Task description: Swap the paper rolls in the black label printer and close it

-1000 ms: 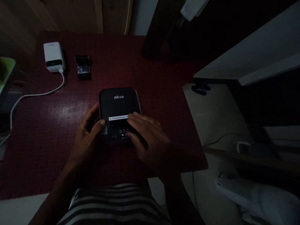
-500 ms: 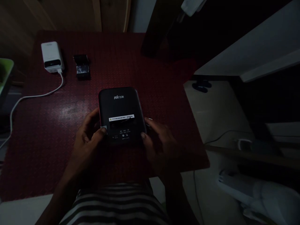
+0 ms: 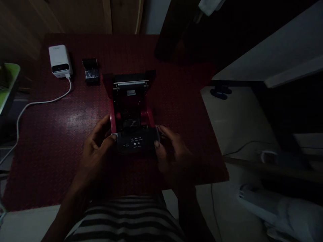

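Observation:
A small black printer (image 3: pixel 135 143) with red inner sides sits in the middle of the dark red table (image 3: pixel 63 141). Its lid (image 3: pixel 130 82) stands flipped up and back, showing the paper bay. My left hand (image 3: pixel 97 151) grips the printer's front left corner, thumb on top. My right hand (image 3: pixel 171 151) holds its front right corner, thumb against the side. The scene is very dim.
A white box-shaped device (image 3: pixel 60 61) with a white cable (image 3: pixel 37 102) lies at the table's far left. A small black object (image 3: pixel 91 71) lies beside it. A green item (image 3: pixel 7 85) is at the left edge. Floor, a cord and pale cloth (image 3: pixel 277 208) are on the right.
The printer's lid was shut and now stands open, tilted back. My right hand moved from the top of the front panel to the right front corner. The left hand kept its hold.

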The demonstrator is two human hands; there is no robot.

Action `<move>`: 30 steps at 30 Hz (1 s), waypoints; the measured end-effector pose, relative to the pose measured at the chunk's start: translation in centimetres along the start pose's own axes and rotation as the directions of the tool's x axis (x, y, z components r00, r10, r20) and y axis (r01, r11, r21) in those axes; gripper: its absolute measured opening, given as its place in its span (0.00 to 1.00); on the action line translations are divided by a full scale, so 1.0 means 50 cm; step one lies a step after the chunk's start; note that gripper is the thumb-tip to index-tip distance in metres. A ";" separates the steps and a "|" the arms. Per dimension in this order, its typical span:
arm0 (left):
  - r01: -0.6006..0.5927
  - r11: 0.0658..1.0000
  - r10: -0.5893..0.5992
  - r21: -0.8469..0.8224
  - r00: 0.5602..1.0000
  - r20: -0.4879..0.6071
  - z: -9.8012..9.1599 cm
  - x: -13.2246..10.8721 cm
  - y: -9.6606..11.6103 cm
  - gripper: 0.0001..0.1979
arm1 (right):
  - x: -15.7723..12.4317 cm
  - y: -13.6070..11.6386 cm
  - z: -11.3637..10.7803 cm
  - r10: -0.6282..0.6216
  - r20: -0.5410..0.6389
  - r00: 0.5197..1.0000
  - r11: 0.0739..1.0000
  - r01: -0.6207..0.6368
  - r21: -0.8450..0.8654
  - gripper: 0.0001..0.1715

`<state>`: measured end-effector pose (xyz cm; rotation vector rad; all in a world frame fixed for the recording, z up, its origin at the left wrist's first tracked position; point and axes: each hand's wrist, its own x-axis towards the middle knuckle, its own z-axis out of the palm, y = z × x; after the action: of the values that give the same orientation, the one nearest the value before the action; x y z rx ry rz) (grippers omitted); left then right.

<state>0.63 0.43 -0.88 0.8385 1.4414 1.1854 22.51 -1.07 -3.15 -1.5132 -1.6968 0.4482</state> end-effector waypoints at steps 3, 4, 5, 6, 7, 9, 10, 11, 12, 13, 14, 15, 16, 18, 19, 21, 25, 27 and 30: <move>-0.013 1.000 0.013 -0.012 1.000 -0.002 -0.004 0.000 -0.019 0.29 | 0.012 -0.006 -0.013 -0.052 0.010 0.999 0.998 0.052 -0.026 0.19; -0.022 1.000 0.022 -0.017 1.000 0.001 -0.006 0.000 -0.027 0.29 | 0.019 -0.008 -0.020 -0.078 0.014 0.997 0.996 0.079 -0.034 0.19; -0.035 0.999 0.035 -0.018 0.999 0.002 -0.009 0.001 -0.035 0.29 | 0.029 -0.011 -0.025 -0.119 0.016 0.993 0.992 0.120 -0.042 0.19; -0.052 0.999 0.052 -0.015 0.999 -0.004 -0.012 0.002 -0.042 0.29 | 0.042 -0.014 -0.030 -0.171 0.015 0.985 0.984 0.172 -0.050 0.18; -0.074 0.997 0.074 -0.005 0.997 -0.009 -0.015 0.004 -0.049 0.29 | 0.057 -0.017 -0.032 -0.233 0.017 0.972 0.971 0.234 -0.056 0.17; -0.132 0.991 0.132 0.020 0.991 -0.008 -0.021 0.010 -0.063 0.28 | 0.096 -0.026 -0.028 -0.365 0.052 0.930 0.928 0.368 -0.057 0.17; -0.168 0.986 0.168 0.025 0.986 0.003 -0.024 0.013 -0.070 0.28 | 0.119 -0.033 -0.021 -0.415 0.097 0.905 0.905 0.422 -0.058 0.18; -0.201 0.979 0.200 0.025 0.979 0.022 -0.026 0.017 -0.076 0.28 | 0.143 -0.040 -0.010 -0.445 0.165 0.880 0.885 0.460 -0.065 0.19; -0.233 0.972 0.232 0.020 0.972 0.039 -0.028 0.021 -0.081 0.28 | 0.167 -0.049 0.003 -0.451 0.258 0.854 0.871 0.485 -0.080 0.19; -0.265 0.964 0.264 0.014 0.963 0.053 -0.029 0.024 -0.086 0.28 | 0.190 -0.058 0.017 -0.431 0.365 0.825 0.862 0.496 -0.104 0.19; -0.292 0.956 0.291 0.009 0.955 0.059 -0.029 0.026 -0.090 0.29 | 0.210 -0.068 0.033 -0.382 0.473 0.794 0.858 0.494 -0.138 0.19; -0.309 0.951 0.308 0.006 0.950 0.061 -0.029 0.028 -0.092 0.29 | 0.228 -0.078 0.048 -0.317 0.562 0.764 0.857 0.484 -0.176 0.18; -0.312 0.950 0.311 0.005 0.948 0.063 -0.029 0.028 -0.093 0.29 | 0.242 -0.086 0.062 -0.256 0.622 0.740 0.855 0.474 -0.211 0.18; -0.290 0.957 0.289 0.000 0.954 0.074 -0.027 0.026 -0.090 0.29 | 0.261 -0.097 0.084 -0.197 0.672 0.714 0.848 0.468 -0.249 0.18; -0.272 0.962 0.272 -0.003 0.959 0.083 -0.026 0.025 -0.087 0.30 | 0.266 -0.099 0.092 -0.198 0.674 0.712 0.844 0.474 -0.252 0.18; -0.247 0.969 0.246 -0.007 0.965 0.089 -0.026 0.022 -0.083 0.29 | 0.270 -0.097 0.101 -0.218 0.672 0.708 0.836 0.490 -0.245 0.18; -0.243 0.970 0.242 0.001 0.967 0.076 -0.028 0.020 -0.081 0.30 | 0.275 -0.095 0.103 -0.192 0.697 0.691 0.817 0.506 -0.276 0.19; -0.238 0.971 0.237 -0.003 0.968 0.079 -0.028 0.021 -0.082 0.30 | 0.279 -0.100 0.099 -0.171 0.715 0.678 0.818 0.502 -0.281 0.18; -0.231 0.973 0.232 -0.015 0.968 0.091 -0.028 0.022 -0.079 0.30 | 0.282 -0.114 0.087 -0.131 0.718 0.684 0.828 0.473 -0.300 0.22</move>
<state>-0.57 0.08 -5.02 1.0680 1.2906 1.3045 15.99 12.05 2.83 -1.4049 -2.7699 0.4505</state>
